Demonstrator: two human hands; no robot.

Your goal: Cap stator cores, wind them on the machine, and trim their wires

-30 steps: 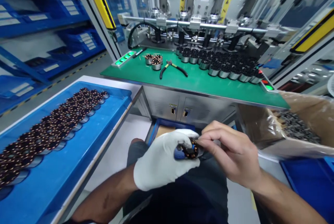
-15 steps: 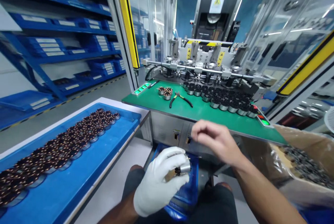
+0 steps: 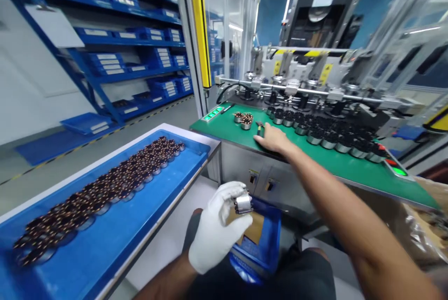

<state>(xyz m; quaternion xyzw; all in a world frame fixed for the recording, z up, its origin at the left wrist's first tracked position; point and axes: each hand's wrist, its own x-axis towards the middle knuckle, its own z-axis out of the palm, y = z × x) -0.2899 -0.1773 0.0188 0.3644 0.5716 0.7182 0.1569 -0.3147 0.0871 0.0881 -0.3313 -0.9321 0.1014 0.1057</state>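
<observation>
In a white glove, my left hand (image 3: 220,227) is closed on a small silver motor stator (image 3: 243,203), holding it sideways above the blue bin. Out on the green work surface (image 3: 231,125), my bare right hand (image 3: 274,139) is closed around the wire cutters (image 3: 259,127); only part of the tool shows past the fingers. Just left of that hand stand a few stators with copper windings (image 3: 246,122). To its right, rows of stators with black tops (image 3: 325,132) fill much of the surface.
At left, a blue tray (image 3: 168,188) holds a long heap of copper-wound stators. A blue bin (image 3: 271,239) sits below my left hand. Behind the green surface is a machine with a metal rail (image 3: 311,91). Yellow-edged posts (image 3: 201,36) frame it; blue shelving (image 3: 140,52) stands far left.
My right hand has reached forward from above my lap to the wire cutters and closed on them. My left hand still holds the stator. The view has swung left.
</observation>
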